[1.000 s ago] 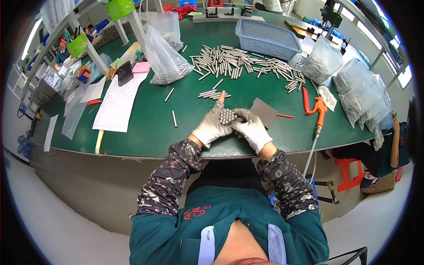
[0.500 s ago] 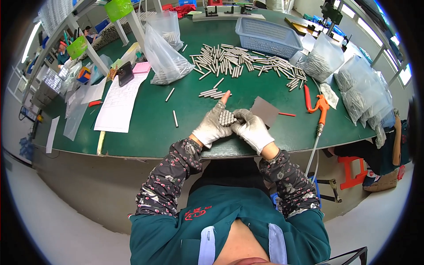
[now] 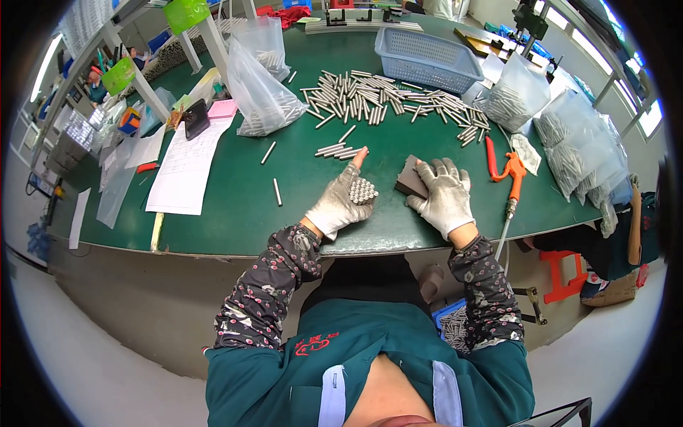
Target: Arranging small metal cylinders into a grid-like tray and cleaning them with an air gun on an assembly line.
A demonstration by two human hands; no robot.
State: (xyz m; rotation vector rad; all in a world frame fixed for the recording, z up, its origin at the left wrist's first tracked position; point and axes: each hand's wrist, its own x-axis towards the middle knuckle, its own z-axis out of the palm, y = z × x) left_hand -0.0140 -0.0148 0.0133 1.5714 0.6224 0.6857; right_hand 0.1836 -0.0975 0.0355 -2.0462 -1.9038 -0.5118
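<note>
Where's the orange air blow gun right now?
In the head view, the orange air blow gun lies on the green table, just right of the right hand.

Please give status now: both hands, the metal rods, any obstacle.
Left hand closed on bundle of metal rods, ends up. Right hand open, flat on dark block. Loose rods just ahead; nothing between hands.
</note>
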